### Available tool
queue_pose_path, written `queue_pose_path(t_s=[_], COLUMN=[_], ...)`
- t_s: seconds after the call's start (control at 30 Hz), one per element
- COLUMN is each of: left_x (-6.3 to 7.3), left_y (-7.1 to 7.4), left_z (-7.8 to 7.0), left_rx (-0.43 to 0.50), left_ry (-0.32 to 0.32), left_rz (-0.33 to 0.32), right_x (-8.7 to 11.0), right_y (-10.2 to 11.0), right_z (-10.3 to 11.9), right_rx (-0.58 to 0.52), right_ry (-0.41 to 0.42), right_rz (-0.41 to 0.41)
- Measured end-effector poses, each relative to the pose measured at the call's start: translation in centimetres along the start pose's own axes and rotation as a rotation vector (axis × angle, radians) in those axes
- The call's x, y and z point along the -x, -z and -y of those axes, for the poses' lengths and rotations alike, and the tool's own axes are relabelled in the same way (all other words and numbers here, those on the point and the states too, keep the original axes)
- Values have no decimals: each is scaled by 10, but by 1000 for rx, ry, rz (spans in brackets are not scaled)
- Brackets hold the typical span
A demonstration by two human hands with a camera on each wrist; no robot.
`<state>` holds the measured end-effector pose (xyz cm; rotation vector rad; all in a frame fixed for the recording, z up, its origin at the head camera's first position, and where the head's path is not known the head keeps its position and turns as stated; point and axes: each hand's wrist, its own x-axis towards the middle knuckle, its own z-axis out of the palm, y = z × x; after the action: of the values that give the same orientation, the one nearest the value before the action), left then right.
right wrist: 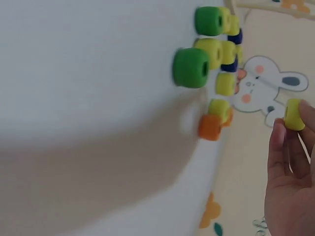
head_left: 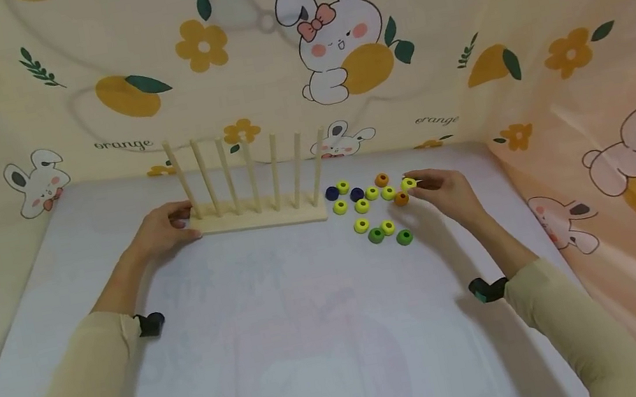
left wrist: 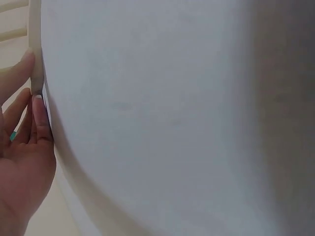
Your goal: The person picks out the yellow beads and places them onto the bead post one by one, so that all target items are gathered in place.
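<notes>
"Rabbit-and-orange printed cloth (head_left: 254, 89) is hanging around a white surface (head_left: 293, 345). Where is the work centring?"

"On one yellow bead (right wrist: 294, 114). It is hovering by the right edge of a loose cluster, looking clear of the surface, and its hole is showing in the head view."

"Who is carrying it?"

"The right hand (head_left: 445, 194). Its thumb and fingers are pinching the bead at its rim."

"And close by?"

"Two orange beads (head_left: 381, 179) are lying just beside it, one nearly under it. Further left, other yellow beads (head_left: 361, 225) are mixing with two dark blue beads (head_left: 333, 193), and two green beads (head_left: 404, 237) are resting at the near side."

"Beyond those?"

"A wooden rack (head_left: 264, 221) is standing left of the cluster, its seven upright pegs (head_left: 251, 175) bearing nothing. The left hand (head_left: 160, 230) is gripping the base's left end, thumb in front and fingers behind."

"So which step is this?"

"I'm judging it as the pick-up: one hand is taking a bead while the other is steadying the rack."

"What is the next move calling for?"

"Probably a light pinch that is keeping the hole uncovered, a path that is clearing the neighbouring beads, and a left hand that is holding the base firm."
</notes>
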<state>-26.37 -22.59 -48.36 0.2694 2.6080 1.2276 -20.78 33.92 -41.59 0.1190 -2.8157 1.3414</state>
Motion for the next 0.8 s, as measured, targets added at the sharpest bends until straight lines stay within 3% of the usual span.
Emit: queue_pose_path(t_s=[0.33, 0.57, 0.8], left_x=[3, 2, 1], left_y=[-2, 0, -2], left_z=[-3, -4, -2], left_rx=[28, 48, 48], left_ry=[7, 18, 25], left_rz=[-12, 3, 10], right_x=[-16, -26, -34], right_y=[1, 6, 4], right_z=[29, 50, 71], right_rx=[-11, 0, -33], right_ry=[97, 105, 170], right_rz=[-41, -35, -22])
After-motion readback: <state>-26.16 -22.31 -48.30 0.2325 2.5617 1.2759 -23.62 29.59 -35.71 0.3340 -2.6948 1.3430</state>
